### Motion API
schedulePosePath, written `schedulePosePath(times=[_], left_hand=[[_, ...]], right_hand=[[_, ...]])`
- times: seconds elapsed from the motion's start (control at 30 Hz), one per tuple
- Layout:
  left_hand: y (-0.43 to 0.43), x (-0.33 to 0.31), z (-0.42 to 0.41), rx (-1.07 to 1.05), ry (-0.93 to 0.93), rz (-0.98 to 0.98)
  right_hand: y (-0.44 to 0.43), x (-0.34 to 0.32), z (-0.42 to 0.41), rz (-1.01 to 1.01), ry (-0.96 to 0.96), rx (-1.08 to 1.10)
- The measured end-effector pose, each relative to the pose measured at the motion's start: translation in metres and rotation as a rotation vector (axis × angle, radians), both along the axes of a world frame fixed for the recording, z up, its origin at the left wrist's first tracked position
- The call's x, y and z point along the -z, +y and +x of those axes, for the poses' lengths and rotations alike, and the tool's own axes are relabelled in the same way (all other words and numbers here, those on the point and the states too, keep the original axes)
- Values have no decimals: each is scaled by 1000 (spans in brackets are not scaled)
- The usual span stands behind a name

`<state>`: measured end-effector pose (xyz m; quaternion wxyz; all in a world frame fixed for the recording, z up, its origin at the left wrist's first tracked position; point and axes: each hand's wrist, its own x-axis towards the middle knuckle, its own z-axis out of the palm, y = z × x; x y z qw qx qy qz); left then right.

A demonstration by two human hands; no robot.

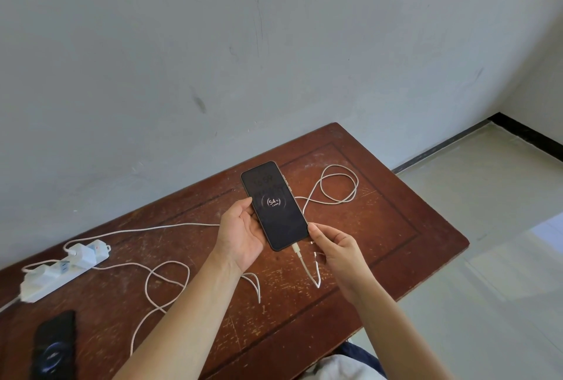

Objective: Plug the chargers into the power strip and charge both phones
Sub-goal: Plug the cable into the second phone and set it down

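A dark phone [275, 206] is held above the table, its screen showing a 54% charging ring. My left hand [242, 235] grips its left edge. My right hand [335, 247] pinches its bottom right corner, beside the white cable [306, 270] plugged into its bottom port. That cable loops [338, 184] across the table's far right. The white power strip [61, 270] lies at the left with two white chargers [83, 253] plugged in. A second black phone [54, 346] lies at the front left, screen lit with a ring; its port is out of sight.
The worn brown wooden table [380, 227] stands against a grey wall. Another white cable [166, 285] curls from the strip across the table's middle. Pale tiled floor [487, 257] lies to the right, beyond the table's edge.
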<state>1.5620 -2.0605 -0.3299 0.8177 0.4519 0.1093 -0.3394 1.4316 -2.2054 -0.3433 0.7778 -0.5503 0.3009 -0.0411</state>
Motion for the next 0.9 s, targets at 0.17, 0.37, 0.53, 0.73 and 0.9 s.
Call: schedulePosePath(times=[0.17, 0.37, 0.53, 0.73, 0.9], left_hand=[[-2, 10, 1, 17, 4, 24], [-3, 39, -2, 38, 97, 115], [-6, 74, -7, 20, 167, 210], [-15, 105, -6, -12, 230, 352], [-28, 126, -2, -34, 290, 424]], right_hand=[[-2, 21, 6, -83, 85, 27], [-4, 93, -5, -670, 523, -151], [-1, 133, -19, -781, 647, -254], [-25, 140, -22, -752, 614, -83], [-53, 144, -27, -717, 614, 40]])
